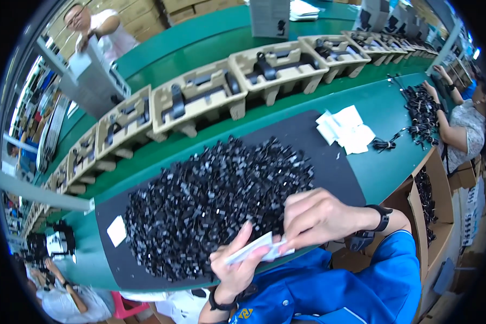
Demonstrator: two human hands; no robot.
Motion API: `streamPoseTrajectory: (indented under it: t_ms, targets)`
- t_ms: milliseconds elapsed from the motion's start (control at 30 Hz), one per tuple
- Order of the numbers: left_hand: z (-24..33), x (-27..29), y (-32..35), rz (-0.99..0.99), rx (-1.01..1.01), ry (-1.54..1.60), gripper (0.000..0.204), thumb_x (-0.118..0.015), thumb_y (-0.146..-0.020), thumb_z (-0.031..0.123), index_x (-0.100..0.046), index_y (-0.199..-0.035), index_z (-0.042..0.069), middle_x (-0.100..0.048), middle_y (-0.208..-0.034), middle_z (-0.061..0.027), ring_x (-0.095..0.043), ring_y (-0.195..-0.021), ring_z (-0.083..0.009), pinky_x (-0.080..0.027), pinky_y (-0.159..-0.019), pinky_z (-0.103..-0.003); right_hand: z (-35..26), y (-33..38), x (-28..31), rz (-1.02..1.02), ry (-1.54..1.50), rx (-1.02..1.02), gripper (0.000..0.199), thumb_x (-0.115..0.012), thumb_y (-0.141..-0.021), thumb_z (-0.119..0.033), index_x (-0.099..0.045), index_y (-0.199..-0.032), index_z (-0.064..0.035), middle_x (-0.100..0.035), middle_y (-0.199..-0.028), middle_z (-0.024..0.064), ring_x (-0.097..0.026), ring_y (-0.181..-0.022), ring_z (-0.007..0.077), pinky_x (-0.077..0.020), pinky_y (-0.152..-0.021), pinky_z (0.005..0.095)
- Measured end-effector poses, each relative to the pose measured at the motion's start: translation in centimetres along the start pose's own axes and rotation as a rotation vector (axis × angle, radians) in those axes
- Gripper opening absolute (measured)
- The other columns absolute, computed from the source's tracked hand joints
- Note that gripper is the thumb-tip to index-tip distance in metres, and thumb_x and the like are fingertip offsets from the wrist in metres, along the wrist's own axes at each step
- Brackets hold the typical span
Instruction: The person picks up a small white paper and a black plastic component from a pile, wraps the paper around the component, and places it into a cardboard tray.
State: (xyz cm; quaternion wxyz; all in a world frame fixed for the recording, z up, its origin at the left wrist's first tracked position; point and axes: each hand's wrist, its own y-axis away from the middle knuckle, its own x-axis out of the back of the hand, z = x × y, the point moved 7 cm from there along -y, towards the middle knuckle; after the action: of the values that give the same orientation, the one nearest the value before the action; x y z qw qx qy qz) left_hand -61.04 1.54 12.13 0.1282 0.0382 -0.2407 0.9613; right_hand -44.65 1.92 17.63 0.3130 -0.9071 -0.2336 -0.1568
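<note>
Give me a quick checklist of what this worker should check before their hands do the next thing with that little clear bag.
1. Small clear bag held by both hands: ok, left hand is under it and right hand pinches its end.
2. Bag mouth open: cannot tell.
3. Something already inside the bag: cannot tell.
4. Supply within reach: ok, the pile of small black parts lies right beyond the hands on the dark mat.
5. Spare bags at hand: ok, a stack of white bags lies on the green table.
</note>
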Motion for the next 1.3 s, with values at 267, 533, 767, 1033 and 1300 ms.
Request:
streamPoseTrajectory:
  t_ms: [267, 533, 767, 1033, 1300]
  targets:
    - [1.6, 3.6, -3.1, 0.037, 0.041, -0.037, 0.054, -0.059, -0.088, 0.016, -0.038, -0.132, -0.005, -0.068, -0.075, -0.0157, -0.067, -0.062, -0.023, -0.055, -0.056, -0.028, 0.6, -5.1, 2.0, -0.398, 0.348, -0.14, 0.02, -0.066, -0.08, -0.025, -0.061, -0.072, -0.0075, -0.057, -0.07, 0.0059, -0.06, -0.072, 0.0209, -0.0463, -0.054, 0.0328]
    - [0.4, 10.8, -1.8, 0.41, 0.384, 0.071, 0.053, -0.047, -0.096, 0.027, -0.031, -0.139, 0.0, -0.06, -0.093, -0.0184, -0.064, -0.069, -0.0247, -0.055, -0.056, -0.031, 13.9, -3.5, 28.5, 0.594, 1.48, -0.675, 0.03, -0.073, -0.071, -0.035, -0.065, -0.066, -0.0066, -0.063, -0.066, 0.0117, -0.064, -0.065, 0.0265, -0.0493, -0.057, 0.0361]
    - [-1.4, 12.0, -1.8, 0.34, 0.498, 0.1, 0.055, -0.048, -0.095, 0.027, -0.03, -0.139, -0.001, -0.06, -0.103, -0.0222, -0.066, -0.075, -0.0263, -0.056, -0.058, -0.032, 17.2, -5.4, 28.3, 0.399, 1.634, -0.854, 0.032, -0.074, -0.07, -0.038, -0.066, -0.074, -0.0075, -0.066, -0.074, 0.0118, -0.065, -0.071, 0.0286, -0.0513, -0.061, 0.0385]
    - [-2.4, 9.4, -1.0, 0.117, 0.574, 0.404, 0.053, -0.046, -0.096, 0.021, -0.027, -0.139, -0.003, -0.061, -0.103, -0.0229, -0.066, -0.082, -0.0303, -0.057, -0.067, -0.036, 13.4, -5.6, 25.5, 0.176, 1.675, -1.001, 0.038, -0.064, -0.08, -0.04, -0.065, -0.095, -0.0052, -0.065, -0.086, 0.0142, -0.066, -0.079, 0.0299, -0.0514, -0.069, 0.0395]
    - [-2.3, 3.4, -2.2, -0.153, 0.622, 0.61, 0.035, -0.044, -0.096, 0.014, -0.042, -0.127, -0.005, -0.059, -0.112, -0.0145, -0.061, -0.098, -0.0223, -0.052, -0.083, -0.033, -1.3, -6.6, -6.5, -0.213, 0.835, -0.075, 0.066, -0.076, -0.064, -0.034, -0.051, -0.118, -0.0063, -0.045, -0.128, 0.0157, -0.044, -0.113, 0.033, -0.0398, -0.095, 0.0445]
